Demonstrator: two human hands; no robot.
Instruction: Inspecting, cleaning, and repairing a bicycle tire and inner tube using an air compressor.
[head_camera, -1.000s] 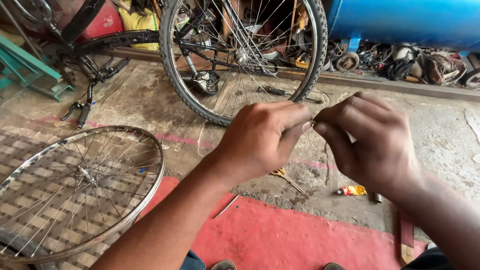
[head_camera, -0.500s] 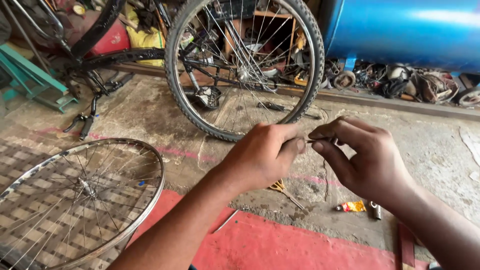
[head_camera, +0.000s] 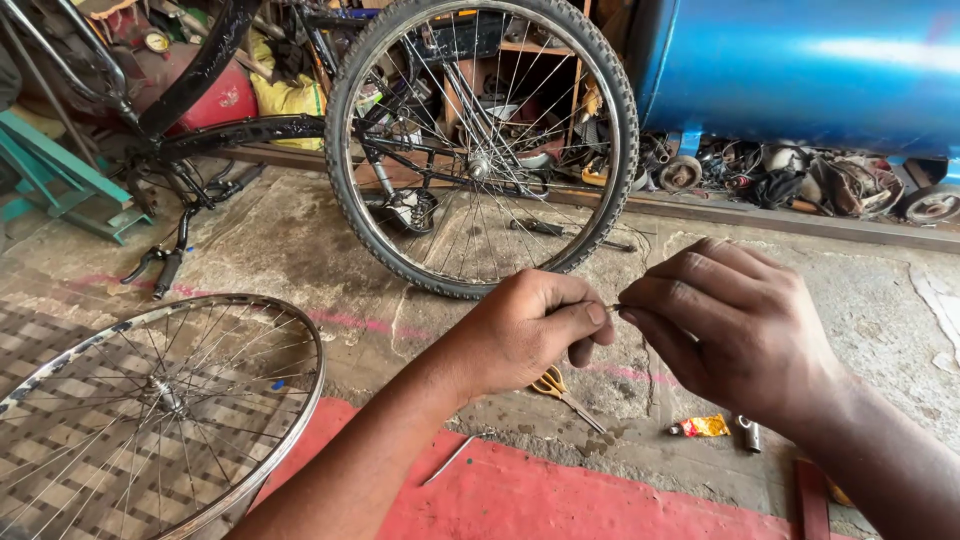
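Note:
My left hand (head_camera: 535, 330) and my right hand (head_camera: 735, 325) meet in front of me, fingertips pinched together on a small thin piece (head_camera: 613, 307) between them; it is too small to tell what it is. Below the hands on the concrete floor lie yellow-handled scissors (head_camera: 560, 388), a small yellow and red tube (head_camera: 703, 427) and a small dark cylinder (head_camera: 751, 434). A bare spoked wheel rim (head_camera: 250, 330) lies flat at the lower left.
A bicycle with a tyred wheel (head_camera: 480, 150) stands behind. A large blue tank (head_camera: 800, 70) with scrap parts (head_camera: 790, 180) under it is at the back right. A red mat (head_camera: 560, 500) lies under my arms, a green frame (head_camera: 60, 180) at left.
Both hands have dropped a little in view and the camera has tilted, showing more of the bicycle wheel. The fingers stay pinched together on the small piece.

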